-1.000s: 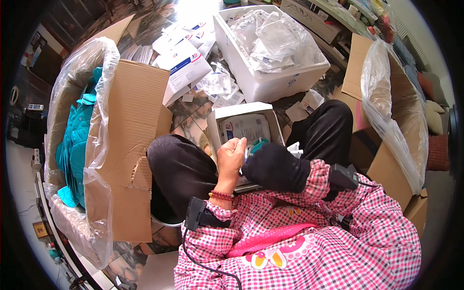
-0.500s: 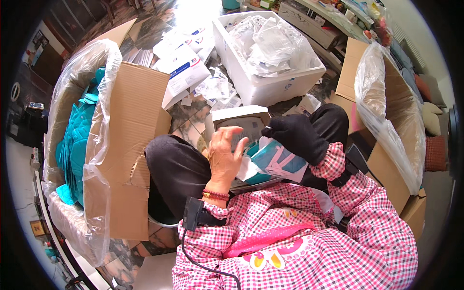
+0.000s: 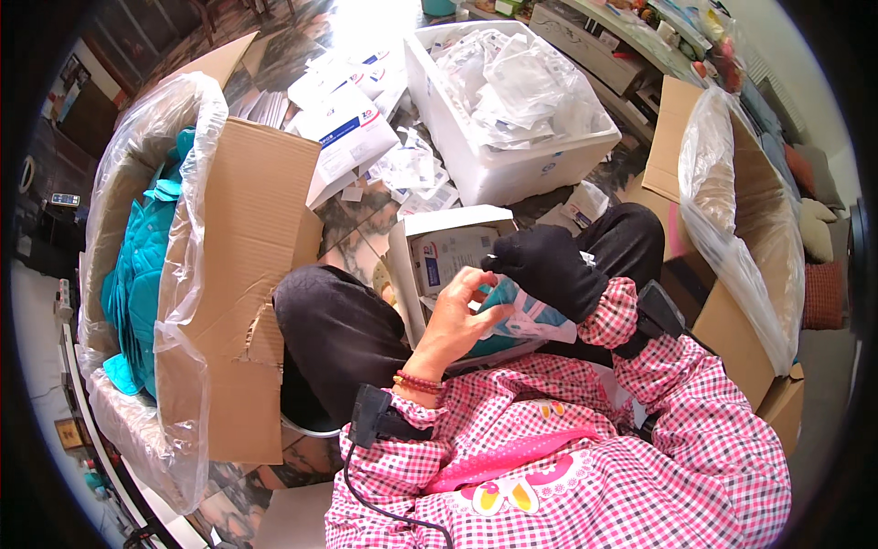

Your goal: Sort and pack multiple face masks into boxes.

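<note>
Since half a second ago I see the right hand (image 3: 547,267), in its black glove, has lifted off the teal packet (image 3: 508,311) and now sits at the near edge of the small white carton (image 3: 445,247), which I take as my landmark; its fingers are pinched on a thin clear plastic wrapper (image 3: 540,320) that trails down from it. Far to the left of the carton stands a big cardboard box lined with clear plastic (image 3: 233,274), stuffed with teal garments (image 3: 137,274). Just below the carton, the bare left hand (image 3: 455,320) has its fingers half curled and spread, touching the teal packet on the lap; I cannot tell whether it truly grips it. Beyond the carton sits a white foam bin (image 3: 512,165) heaped with clear wrappers. Well to the right of the carton is another plastic-lined cardboard box (image 3: 741,229).
</note>
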Demonstrator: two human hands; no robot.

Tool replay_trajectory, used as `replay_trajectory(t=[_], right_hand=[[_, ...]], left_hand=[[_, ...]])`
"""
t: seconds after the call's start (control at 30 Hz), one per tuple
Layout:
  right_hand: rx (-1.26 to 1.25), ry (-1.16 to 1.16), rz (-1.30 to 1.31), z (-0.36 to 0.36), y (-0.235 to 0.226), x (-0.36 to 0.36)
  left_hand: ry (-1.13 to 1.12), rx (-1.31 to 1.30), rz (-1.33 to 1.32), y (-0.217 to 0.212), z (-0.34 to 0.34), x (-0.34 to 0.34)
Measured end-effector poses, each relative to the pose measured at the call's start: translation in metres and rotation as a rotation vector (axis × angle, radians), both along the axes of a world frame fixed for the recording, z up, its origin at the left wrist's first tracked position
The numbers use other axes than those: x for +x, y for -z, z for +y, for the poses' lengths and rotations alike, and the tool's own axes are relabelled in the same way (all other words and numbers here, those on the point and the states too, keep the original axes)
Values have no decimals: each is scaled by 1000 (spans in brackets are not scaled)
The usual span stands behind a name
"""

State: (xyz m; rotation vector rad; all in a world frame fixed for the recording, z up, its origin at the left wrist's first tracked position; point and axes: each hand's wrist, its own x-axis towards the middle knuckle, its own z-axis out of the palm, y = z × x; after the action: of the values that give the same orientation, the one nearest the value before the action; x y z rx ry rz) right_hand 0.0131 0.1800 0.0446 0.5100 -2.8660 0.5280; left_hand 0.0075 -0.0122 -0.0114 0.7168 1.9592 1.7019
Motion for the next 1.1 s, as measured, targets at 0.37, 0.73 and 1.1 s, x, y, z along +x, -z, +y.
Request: replay_trajectory(t=[0.37, 0.73, 1.1], right_hand=[[-68, 89, 41, 3, -1, -12], [-121, 63, 57, 3, 9, -11], [-133, 163, -1, 0, 17, -6]], left_hand=[[-272, 76, -68, 0, 3, -2], [-192, 62, -83, 0, 6, 0], [-229, -11, -99, 0, 8, 1]])
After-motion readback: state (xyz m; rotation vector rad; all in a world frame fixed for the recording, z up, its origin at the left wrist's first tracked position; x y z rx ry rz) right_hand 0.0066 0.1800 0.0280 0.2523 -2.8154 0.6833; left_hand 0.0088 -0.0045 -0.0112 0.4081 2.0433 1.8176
